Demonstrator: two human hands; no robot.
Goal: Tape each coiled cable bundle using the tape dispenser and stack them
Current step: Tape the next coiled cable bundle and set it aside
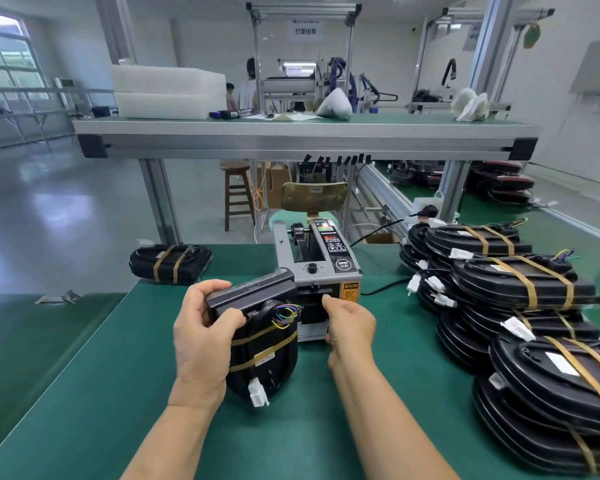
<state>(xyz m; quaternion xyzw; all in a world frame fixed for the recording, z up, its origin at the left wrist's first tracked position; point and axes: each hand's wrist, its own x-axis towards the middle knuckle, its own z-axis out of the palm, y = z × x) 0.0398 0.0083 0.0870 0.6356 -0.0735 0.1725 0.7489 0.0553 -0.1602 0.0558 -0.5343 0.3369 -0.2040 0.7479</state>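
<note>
My left hand [201, 337] grips a black part with a coiled cable bundle [264, 341], held upright over the green table. Two tan tape bands wrap the bundle, coloured wires poke out near its top, and a white connector hangs below. My right hand [349, 323] is at the outlet slot of the grey tape dispenser [321, 268], fingers curled and pinching at the slot; no tape strip is clearly visible. A single taped bundle [170, 263] lies at the table's far left. A large stack of taped bundles [520, 306] fills the right side.
The green table [118, 393] has a raised metal shelf [302, 136] across its back. The dispenser's black power cord [381, 289] runs right toward the stack. A stool and a chair back stand behind the table. People work at a far bench.
</note>
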